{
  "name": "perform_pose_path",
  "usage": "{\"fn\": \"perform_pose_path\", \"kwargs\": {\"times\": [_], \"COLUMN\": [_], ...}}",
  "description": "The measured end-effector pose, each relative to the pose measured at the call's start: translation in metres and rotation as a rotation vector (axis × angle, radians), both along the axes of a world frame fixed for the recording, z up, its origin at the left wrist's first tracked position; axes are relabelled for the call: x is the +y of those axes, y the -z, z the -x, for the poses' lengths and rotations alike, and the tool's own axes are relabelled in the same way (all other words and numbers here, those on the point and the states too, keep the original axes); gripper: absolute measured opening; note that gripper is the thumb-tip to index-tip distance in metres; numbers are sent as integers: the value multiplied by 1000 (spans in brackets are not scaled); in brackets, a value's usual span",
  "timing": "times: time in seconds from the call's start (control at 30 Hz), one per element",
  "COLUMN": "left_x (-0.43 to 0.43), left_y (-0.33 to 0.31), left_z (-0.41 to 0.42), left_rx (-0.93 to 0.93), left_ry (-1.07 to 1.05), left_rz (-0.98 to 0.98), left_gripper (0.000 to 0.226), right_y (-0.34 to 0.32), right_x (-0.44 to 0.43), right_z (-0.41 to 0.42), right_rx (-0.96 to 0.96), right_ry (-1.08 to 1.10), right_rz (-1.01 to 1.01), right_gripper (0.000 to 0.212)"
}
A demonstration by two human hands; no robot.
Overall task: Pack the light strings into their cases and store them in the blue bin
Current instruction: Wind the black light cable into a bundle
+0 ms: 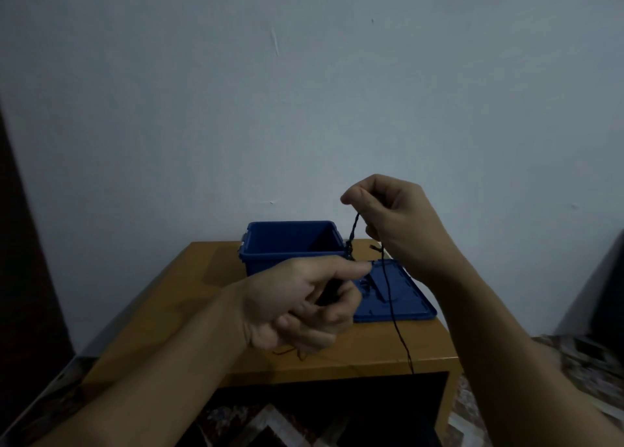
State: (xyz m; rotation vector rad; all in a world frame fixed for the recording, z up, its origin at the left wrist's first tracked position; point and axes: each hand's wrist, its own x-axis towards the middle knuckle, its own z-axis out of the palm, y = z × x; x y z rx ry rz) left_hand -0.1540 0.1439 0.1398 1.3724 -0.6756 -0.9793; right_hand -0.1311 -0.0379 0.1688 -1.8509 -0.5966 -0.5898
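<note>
On the table [209, 278], the open blue bin [290, 244] sits at 12 o'clock, its lid [417, 303] at 3. The light string [403, 343] trails off the table's front edge and may snag or tangle during winding. The left hand [304, 306] grips a dark bundle [332, 291] of it; the right hand [398, 217], raised at 1 o'clock, pinches the string.

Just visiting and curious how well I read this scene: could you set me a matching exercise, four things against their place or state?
Things: 1 blue bin; 2 blue lid; 3 right hand; 4 left hand.
States: A lies flat on the table; B raised, pinching the light string; C stands open at the table's far side; D lower, gripping a dark bundle.
Pairs: 1-C, 2-A, 3-B, 4-D.
</note>
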Motion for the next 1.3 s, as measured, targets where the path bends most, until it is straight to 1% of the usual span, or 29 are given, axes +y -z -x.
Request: {"fn": "perform_pose_path", "kwargs": {"times": [0.1, 0.27, 0.33, 0.43, 0.5, 0.6, 0.67, 0.77, 0.87, 0.93, 1.0, 1.17, 1.3], "left_x": [1, 2, -1, -7, -11, -12, -10, -9, -8, -6, -4, -4, 0], "left_y": [-9, -16, -13, -13, -15, -17, -17, -14, -13, -13, -14, -11, -8], "left_z": [8, 5, 5, 6, 6, 3, 0, -3, -1, 2, 3, -3, -7], "left_rx": [57, 180, 203, 173, 155, 116, 78, 35, 16, 31, 29, -97, -103], "left_ry": [104, 135, 52, -187, -320, -480, -559, -646, -697, -717, -730, -797, -861], "left_rz": [209, 489, 587, 704, 751, 786, 788, 744, 688, 690, 686, 641, 650], "left_gripper": [50, 37, 37, 34, 29, 27, 26, 27, 27, 32, 32, 25, 27], "right_y": [10, 46, 60, 74, 83, 92, 94, 93, 91, 90, 90, 89, 86], "right_x": [-2, 3, 11, 21, 26, 28, 27, 27, 27, 28, 27, 26, 25], "right_z": [2, 2, 5, 13, 17, 21, 22, 23, 24, 24, 24, 23, 24], "right_rx": [46, 217, 272, 352, 378, 387, 390, 387, 402, 402, 407, 415, 407], "right_ry": [-62, -147, -195, -282, -304, -259, -244, -242, -246, -241, -238, -208, -185], "right_rz": [10, 15, 28, -51, -55, 18, 48, 83, 110, 118, 118, 129, 141], "right_gripper": [22, 38, 41, 39, 41, 48, 48, 48, 48, 48, 46, 46, 44]}}
